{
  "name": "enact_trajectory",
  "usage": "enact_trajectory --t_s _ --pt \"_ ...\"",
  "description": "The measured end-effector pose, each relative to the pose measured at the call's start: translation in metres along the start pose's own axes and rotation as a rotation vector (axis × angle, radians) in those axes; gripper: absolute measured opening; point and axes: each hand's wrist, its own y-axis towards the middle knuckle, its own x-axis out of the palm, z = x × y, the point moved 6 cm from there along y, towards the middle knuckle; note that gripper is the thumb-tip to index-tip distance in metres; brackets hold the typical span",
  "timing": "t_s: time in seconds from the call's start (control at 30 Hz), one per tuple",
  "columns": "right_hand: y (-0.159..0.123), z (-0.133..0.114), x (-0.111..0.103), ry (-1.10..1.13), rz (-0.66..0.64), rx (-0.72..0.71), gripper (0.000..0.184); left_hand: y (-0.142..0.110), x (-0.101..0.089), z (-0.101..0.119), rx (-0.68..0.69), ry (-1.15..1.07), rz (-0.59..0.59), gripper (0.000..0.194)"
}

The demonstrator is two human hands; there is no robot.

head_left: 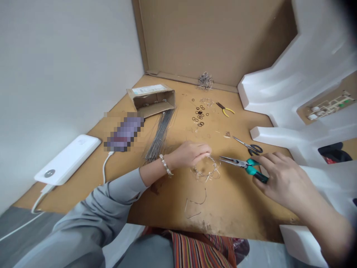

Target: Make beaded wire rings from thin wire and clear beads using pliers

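Near the middle of the table, my left hand (pixel 192 153) pinches the upper edge of a thin wire ring (pixel 206 174). Short wire ends stick out around the ring, and my fingers hide part of it. To the right, my right hand (pixel 281 176) is wrapped round needle-nose pliers (pixel 247 165) with green and black handles. The pliers' tips point left at the ring and stay a small gap away from it. Several loose bits of wire (pixel 198 203) lie on the table below the ring.
A bundle of straight wires (pixel 160 137) lies by an open cardboard box (pixel 153 102). Small dark rings (pixel 200 116), yellow-handled pliers (pixel 225 109), scissors (pixel 248 145) and a wire tangle (pixel 205 81) lie further back. A power bank (pixel 68 160) and a blurred-out phone (pixel 125 133) are at left; white foam (pixel 267 136) borders the right.
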Motion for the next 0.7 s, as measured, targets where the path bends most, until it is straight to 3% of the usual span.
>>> enact_trajectory --t_s 0.23,0.7 --pt "0.019 -0.025 -0.017 -0.146 -0.033 -0.03 0.015 0.0 -0.003 0.006 0.035 0.051 0.008 0.027" --pt "0.02 -0.03 -0.017 -0.152 -0.044 -0.047 0.013 0.0 -0.002 0.006 0.034 0.048 -0.007 0.022"
